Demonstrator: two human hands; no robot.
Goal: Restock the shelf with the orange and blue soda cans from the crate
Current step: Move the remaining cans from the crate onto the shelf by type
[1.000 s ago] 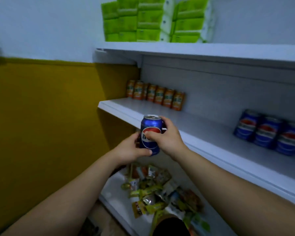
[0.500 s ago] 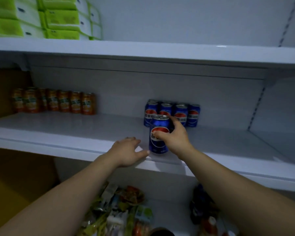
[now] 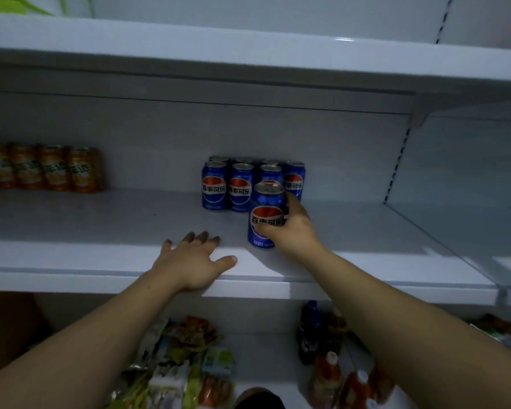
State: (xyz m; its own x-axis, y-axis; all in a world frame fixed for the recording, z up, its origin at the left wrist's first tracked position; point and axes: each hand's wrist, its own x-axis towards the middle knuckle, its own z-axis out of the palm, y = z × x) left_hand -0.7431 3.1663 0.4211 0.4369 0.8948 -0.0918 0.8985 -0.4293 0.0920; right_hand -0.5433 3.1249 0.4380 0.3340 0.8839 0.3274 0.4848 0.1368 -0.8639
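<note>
My right hand (image 3: 292,228) grips a blue soda can (image 3: 265,215) that stands upright on the white middle shelf (image 3: 101,219), just in front of a cluster of several blue cans (image 3: 239,187) at the back. My left hand (image 3: 194,261) rests flat on the shelf's front edge, fingers spread, holding nothing. A row of orange soda cans (image 3: 53,168) stands at the back left of the same shelf. The crate is out of view.
An upper shelf (image 3: 248,51) hangs close overhead with green packs at its far left. The lower shelf holds snack packets (image 3: 186,358) and bottles (image 3: 325,355). Bare shelf surface lies between the orange and blue cans and to the right of the blue ones.
The held blue can went from mid-air onto the shelf and deeper toward the blue cluster. My left hand let go of it and settled flat on the shelf edge. My view swung right.
</note>
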